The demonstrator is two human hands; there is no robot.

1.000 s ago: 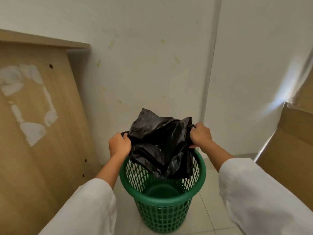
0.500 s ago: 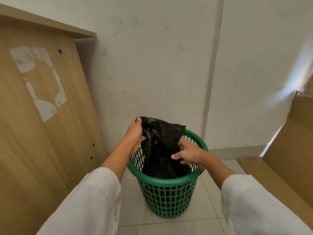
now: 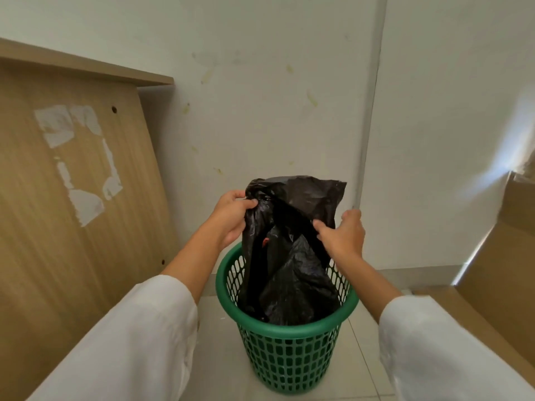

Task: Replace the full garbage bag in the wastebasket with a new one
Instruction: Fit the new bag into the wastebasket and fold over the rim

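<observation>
A green mesh wastebasket (image 3: 289, 360) stands on the tiled floor in front of me. A black garbage bag (image 3: 292, 256) hangs partly inside it, its lower part down in the basket and its top raised above the rim. My left hand (image 3: 231, 218) pinches the bag's upper left edge. My right hand (image 3: 341, 235) grips the bag's near right edge, fingers curled over the plastic. The bag's mouth is spread a little between my two hands. The basket's bottom is hidden by the bag.
A wooden panel (image 3: 72, 198) with torn tape marks leans against the white wall on the left. Cardboard (image 3: 498, 273) lies and stands on the right. The wall corner (image 3: 367, 169) is right behind the basket.
The bag was first bunched above the basket, then lowered into it. Now my hands have lifted its top edge higher and my right hand has closed on the near edge.
</observation>
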